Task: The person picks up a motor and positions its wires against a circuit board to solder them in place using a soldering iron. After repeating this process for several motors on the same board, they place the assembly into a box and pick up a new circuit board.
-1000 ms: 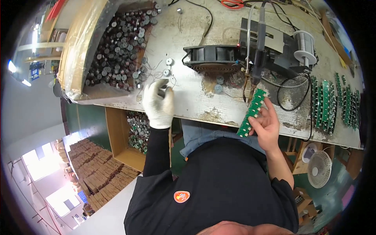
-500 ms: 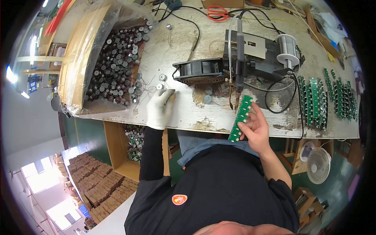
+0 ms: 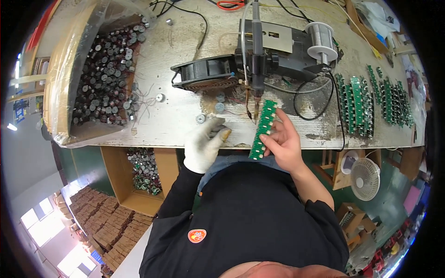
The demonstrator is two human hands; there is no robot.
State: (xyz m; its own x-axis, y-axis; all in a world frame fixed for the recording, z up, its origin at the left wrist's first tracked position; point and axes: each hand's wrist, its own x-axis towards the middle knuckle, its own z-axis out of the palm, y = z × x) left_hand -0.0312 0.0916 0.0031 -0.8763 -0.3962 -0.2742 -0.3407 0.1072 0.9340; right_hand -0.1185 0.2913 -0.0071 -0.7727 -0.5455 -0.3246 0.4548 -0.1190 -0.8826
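Note:
My left hand (image 3: 204,146), in a white glove, is closed near the table's front edge. A small round silver motor (image 3: 200,119) shows at the far side of its fingers; its wires are hidden by the glove. My bare right hand (image 3: 283,141) grips a narrow green circuit board strip (image 3: 263,130) between thumb and fingers, tilted with its far end to the right. That far end is close to the tip of an upright soldering iron (image 3: 257,99) clamped in a stand. Two more motors (image 3: 219,107) lie left of the iron.
A plastic-lined carton (image 3: 65,69) full of wired motors stands at left. A black fan (image 3: 206,74) sits left of the soldering machine (image 3: 289,55), which carries a solder wire spool (image 3: 321,39). Rows of green boards (image 3: 356,106) lie at right. Another carton (image 3: 139,204) is below the table.
My left hand has drawn back from the loose motors toward the board, and one motor has come along with it. The right hand still holds the board near the iron. The whole view has shifted.

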